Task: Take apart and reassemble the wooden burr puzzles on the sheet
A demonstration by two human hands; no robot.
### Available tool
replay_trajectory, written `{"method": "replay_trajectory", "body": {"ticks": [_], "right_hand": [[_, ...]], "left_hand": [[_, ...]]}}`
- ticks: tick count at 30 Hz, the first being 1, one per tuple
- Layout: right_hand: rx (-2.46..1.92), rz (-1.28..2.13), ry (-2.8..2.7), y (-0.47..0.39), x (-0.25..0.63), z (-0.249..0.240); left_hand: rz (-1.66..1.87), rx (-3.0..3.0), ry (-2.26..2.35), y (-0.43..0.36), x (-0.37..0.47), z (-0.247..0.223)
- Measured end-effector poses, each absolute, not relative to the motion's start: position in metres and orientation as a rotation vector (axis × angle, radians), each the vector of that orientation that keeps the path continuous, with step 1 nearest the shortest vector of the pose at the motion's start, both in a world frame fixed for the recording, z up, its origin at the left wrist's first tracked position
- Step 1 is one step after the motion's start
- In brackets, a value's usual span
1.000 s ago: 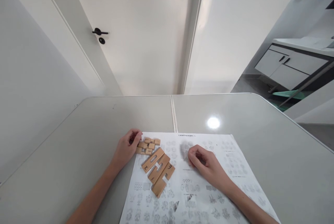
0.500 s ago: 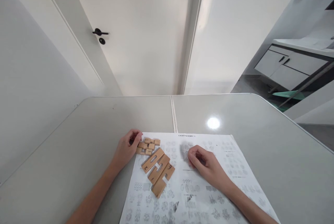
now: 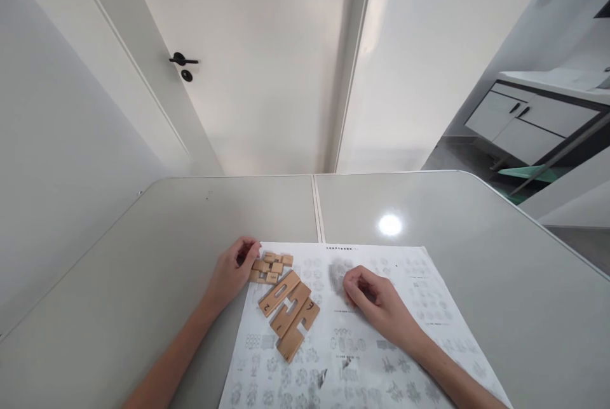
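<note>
My left hand rests at the upper left corner of a printed paper sheet, its fingers curled in. Its thumb side lies against a cluster of small notched wooden puzzle pieces; no piece shows in its fingers. Just below the cluster, flat notched wooden puzzle boards lie side by side at a slant: one marked 2, one marked 1 and a third at the lower right. My right hand rests on the sheet, loosely closed with nothing visible in it.
The sheet carries rows of small printed diagrams and lies on a grey table with a pale seam. Behind the table stands a white door with a black handle. A white cabinet is at the far right.
</note>
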State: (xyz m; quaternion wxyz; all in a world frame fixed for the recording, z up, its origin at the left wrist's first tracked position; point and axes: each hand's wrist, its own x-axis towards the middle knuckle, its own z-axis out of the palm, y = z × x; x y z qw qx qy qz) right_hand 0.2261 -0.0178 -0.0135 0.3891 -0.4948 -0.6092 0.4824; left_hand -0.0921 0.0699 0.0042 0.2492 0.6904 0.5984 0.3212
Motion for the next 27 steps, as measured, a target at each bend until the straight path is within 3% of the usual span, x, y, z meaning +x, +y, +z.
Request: {"method": "replay_trajectory", "body": {"ticks": [14,27], "right_hand": [[-1.274,1.229,-1.558,-0.017,0.226,-0.015],[-1.268,1.208,-1.578,-0.017,0.227,-0.016]], "left_hand": [[0.867,2.083,1.56,0.068,-0.094,0.001],[0.469,2.227,1.281,0.065,-0.122,0.019]]}}
